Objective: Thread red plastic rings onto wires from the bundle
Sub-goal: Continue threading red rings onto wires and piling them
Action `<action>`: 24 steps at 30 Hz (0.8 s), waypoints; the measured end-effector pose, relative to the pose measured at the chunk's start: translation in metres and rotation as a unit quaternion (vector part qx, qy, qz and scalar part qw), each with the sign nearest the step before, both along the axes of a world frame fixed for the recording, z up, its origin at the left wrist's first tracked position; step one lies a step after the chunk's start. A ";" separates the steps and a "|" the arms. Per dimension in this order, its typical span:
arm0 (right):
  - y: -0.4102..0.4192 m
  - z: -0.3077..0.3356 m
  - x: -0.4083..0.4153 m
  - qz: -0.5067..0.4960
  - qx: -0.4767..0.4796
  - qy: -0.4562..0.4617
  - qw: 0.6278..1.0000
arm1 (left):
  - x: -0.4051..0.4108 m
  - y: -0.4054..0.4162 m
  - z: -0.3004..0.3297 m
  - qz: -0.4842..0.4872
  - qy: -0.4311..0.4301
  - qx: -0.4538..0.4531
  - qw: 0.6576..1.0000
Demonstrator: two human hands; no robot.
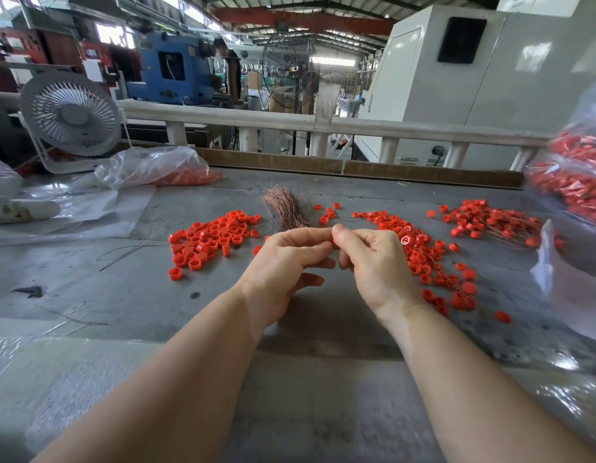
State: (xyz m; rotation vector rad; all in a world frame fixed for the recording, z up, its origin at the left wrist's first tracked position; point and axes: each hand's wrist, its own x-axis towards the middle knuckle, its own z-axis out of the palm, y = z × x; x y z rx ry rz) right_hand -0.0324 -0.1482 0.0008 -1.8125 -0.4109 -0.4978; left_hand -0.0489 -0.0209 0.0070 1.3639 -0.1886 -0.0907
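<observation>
**Hands meet over the desk, fingertips pinched together**

Left hand (pixel 283 262) and right hand (pixel 373 259) touch at the fingertips mid-desk (pixel 122 295), fingers curled, pinching something too small to identify. The copper wire bundle (pixel 286 208) lies just behind them. Loose red rings (pixel 213 238) spread left; more rings, some wired (pixel 490 218), lie right.

Hands (pixel 333 259) fingertip to fingertip above rings (pixel 213 237)

A factory hall: steel roof trusses (pixel 310 18), blue machine (pixel 171 68), industrial fan (pixel 289 71).
</observation>
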 end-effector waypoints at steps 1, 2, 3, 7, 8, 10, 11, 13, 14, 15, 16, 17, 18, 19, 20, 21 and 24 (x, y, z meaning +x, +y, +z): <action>0.000 0.000 0.000 -0.001 0.005 0.002 1.000 | 0.000 0.000 0.000 0.000 0.002 0.002 1.000; 0.000 0.000 0.001 -0.002 0.010 0.003 1.000 | 0.000 0.000 0.000 0.001 0.003 0.004 1.000; 0.000 0.000 0.001 -0.002 0.015 0.005 1.000 | 0.000 0.000 0.000 0.000 0.005 0.003 1.000; 0.001 0.000 0.000 0.022 0.030 0.013 0.999 | 0.000 0.000 0.001 -0.010 0.020 -0.034 0.999; 0.002 0.000 0.000 0.031 0.029 0.013 0.999 | 0.000 0.001 0.001 -0.014 0.023 -0.042 0.999; 0.003 0.000 -0.001 0.041 0.025 0.015 0.999 | 0.000 0.001 0.001 -0.019 0.025 -0.040 0.999; 0.004 0.001 -0.001 0.045 0.021 0.018 0.999 | 0.000 0.000 0.001 -0.021 0.026 -0.033 0.999; 0.004 0.001 -0.001 0.052 0.013 0.030 0.998 | -0.001 0.000 0.001 -0.020 0.028 -0.019 0.999; 0.004 0.001 -0.001 0.056 0.012 0.036 0.998 | -0.001 0.000 0.001 -0.019 0.031 -0.015 0.999; 0.004 0.000 -0.001 0.061 0.012 0.040 0.997 | -0.001 0.000 0.001 -0.018 0.033 -0.013 0.999; 0.004 0.000 -0.001 0.068 0.013 0.044 0.997 | 0.000 0.000 0.001 -0.018 0.036 -0.012 0.999; 0.005 -0.001 -0.001 0.077 0.015 0.046 0.996 | 0.000 0.001 0.001 -0.018 0.037 -0.013 0.999; 0.005 -0.001 -0.001 0.086 0.019 0.047 0.995 | 0.000 0.001 0.001 -0.017 0.038 -0.015 0.999; 0.005 -0.002 -0.001 0.092 0.023 0.047 0.994 | 0.000 0.002 0.001 -0.017 0.037 -0.017 0.999; 0.006 -0.002 -0.002 0.096 0.025 0.047 0.994 | 0.000 0.002 0.000 -0.016 0.035 -0.019 0.999; 0.006 -0.002 -0.002 0.099 0.026 0.047 0.994 | 0.000 0.002 0.000 -0.016 0.034 -0.021 0.999; 0.006 -0.002 -0.003 0.102 0.032 0.048 0.993 | 0.001 0.002 0.000 -0.018 0.028 -0.024 0.999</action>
